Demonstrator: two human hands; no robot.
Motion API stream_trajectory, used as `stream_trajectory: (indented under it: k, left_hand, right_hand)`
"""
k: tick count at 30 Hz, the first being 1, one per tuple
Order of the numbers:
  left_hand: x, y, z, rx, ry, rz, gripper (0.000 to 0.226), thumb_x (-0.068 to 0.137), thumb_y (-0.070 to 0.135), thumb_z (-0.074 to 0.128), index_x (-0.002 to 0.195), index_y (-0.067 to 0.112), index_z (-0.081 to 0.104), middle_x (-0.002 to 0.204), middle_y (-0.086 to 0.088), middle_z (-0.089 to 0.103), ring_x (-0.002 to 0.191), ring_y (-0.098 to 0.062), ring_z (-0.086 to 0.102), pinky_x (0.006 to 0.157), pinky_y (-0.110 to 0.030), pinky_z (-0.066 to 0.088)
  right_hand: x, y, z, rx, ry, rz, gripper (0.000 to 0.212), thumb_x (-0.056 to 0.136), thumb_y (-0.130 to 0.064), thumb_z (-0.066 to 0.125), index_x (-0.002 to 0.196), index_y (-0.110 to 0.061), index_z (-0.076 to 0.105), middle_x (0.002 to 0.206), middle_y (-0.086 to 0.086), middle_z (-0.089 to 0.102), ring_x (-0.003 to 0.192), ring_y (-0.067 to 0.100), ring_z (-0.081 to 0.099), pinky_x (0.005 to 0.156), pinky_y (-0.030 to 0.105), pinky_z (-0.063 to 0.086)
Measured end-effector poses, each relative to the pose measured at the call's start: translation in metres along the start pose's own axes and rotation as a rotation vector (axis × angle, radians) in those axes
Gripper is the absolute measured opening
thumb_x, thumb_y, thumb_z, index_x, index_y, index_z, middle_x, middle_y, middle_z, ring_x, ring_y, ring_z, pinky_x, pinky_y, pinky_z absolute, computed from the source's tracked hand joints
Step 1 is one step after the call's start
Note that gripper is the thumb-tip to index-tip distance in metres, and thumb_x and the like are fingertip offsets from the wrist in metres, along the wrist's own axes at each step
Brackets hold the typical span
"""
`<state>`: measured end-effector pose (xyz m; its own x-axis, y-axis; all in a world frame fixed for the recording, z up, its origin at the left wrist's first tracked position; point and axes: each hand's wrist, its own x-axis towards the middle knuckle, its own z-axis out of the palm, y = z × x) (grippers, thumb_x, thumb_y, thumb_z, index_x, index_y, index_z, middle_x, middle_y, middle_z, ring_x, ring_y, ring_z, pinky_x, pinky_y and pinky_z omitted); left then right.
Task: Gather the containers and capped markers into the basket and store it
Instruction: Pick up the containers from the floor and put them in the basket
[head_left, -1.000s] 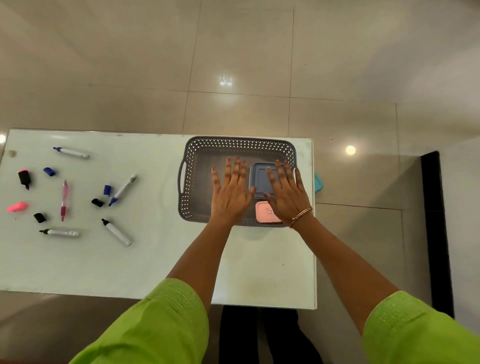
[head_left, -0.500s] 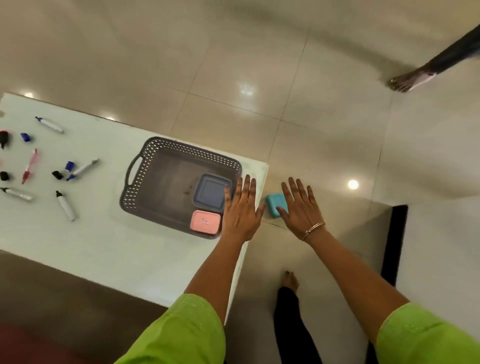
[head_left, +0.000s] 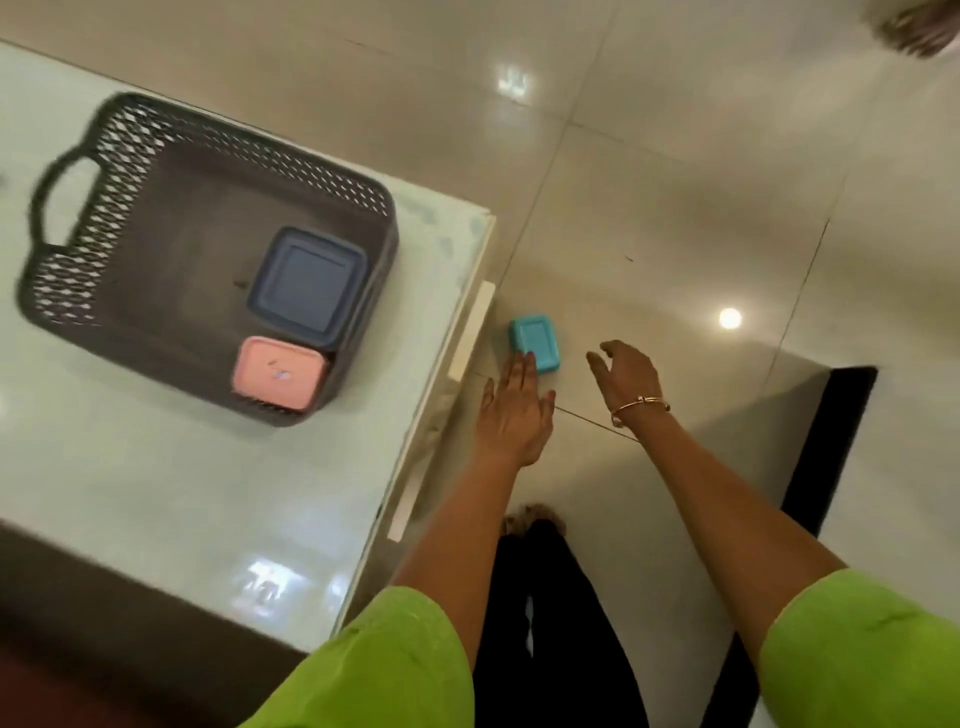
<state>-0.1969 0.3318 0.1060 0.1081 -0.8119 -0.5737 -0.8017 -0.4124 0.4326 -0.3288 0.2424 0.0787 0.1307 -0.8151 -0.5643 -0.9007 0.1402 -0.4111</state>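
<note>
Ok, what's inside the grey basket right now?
Two lidded containers sit in the basket: a blue container and a smaller pink container, side by side in one corner. No markers show. Their lids hide any contents, and they cover the basket floor beneath.

Glossy beige tiled floor (head_left: 649, 171), light reflections; pale glass-topped table (head_left: 156, 493).

Grey perforated plastic basket (head_left: 130, 171) by the glass table's (head_left: 156, 493) right edge holds blue square container (head_left: 309, 283) and pink container (head_left: 278, 374); teal rectangular container (head_left: 535, 343) lies on tiled floor (head_left: 675, 208) at left hand's (head_left: 511, 410) fingertips.
</note>
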Motion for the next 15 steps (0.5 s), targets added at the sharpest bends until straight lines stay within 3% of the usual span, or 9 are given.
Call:
stream_trajectory:
  k: [6,12,15]
  left_hand:
    - [0.080,-0.040,0.083,0.100,0.053,-0.040,0.061,0.099,0.036,0.023,0.146,0.012,-0.006,0.158,-0.007,-0.002,0.144,-0.019,-0.002,0.118,-0.043,0.002]
    - [0.153,-0.072,0.117,0.182,0.151,-0.004,0.061,0.099,0.035,0.023,0.146,0.015,-0.012,0.157,-0.006,-0.008,0.144,-0.020,-0.009,0.112,-0.039,-0.012]
    - [0.172,-0.083,0.128,0.180,0.169,-0.047,0.063,0.099,0.036,0.024,0.145,0.017,-0.014,0.157,-0.004,-0.012,0.143,-0.019,-0.012,0.110,-0.036,-0.016]
  right_hand:
    - [0.071,0.064,0.093,0.296,-0.044,0.250,0.041,0.084,-0.028,0.062,0.113,0.001,0.059,0.115,0.022,0.064,0.110,0.035,0.056,0.094,0.037,0.042]
    - [0.151,0.069,0.157,0.490,-0.120,0.315,0.072,0.074,-0.040,0.072,0.126,0.002,0.045,0.128,0.021,0.054,0.116,0.034,0.051,0.096,0.037,0.041]
    - [0.184,0.061,0.179,0.473,-0.131,0.333,0.083,0.064,-0.050,0.075,0.119,0.003,0.044,0.122,0.023,0.053,0.105,0.035,0.052,0.088,0.041,0.045]
